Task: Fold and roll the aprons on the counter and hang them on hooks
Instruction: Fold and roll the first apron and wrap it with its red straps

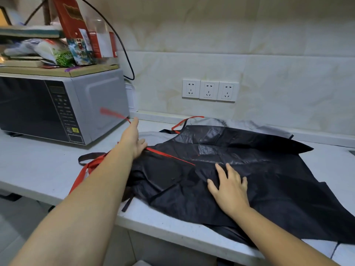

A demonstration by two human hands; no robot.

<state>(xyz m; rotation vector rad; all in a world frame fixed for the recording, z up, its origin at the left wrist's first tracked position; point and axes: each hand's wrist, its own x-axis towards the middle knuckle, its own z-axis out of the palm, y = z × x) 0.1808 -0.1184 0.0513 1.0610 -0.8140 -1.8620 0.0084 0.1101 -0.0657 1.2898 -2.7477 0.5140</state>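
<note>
Black apron [249, 169] lies spread on counter [38, 169], right hand [230, 189] flat atop.

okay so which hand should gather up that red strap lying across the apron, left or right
Left, probably. The left hand already sits at the red strap where it crosses the black apron. The right hand lies flat, pinning the cloth.

The left hand [132, 140] reaches far forward, arm straight, fingers closed in a pinch. The right hand [229, 186] lies flat, palm down, fingers spread.
</note>
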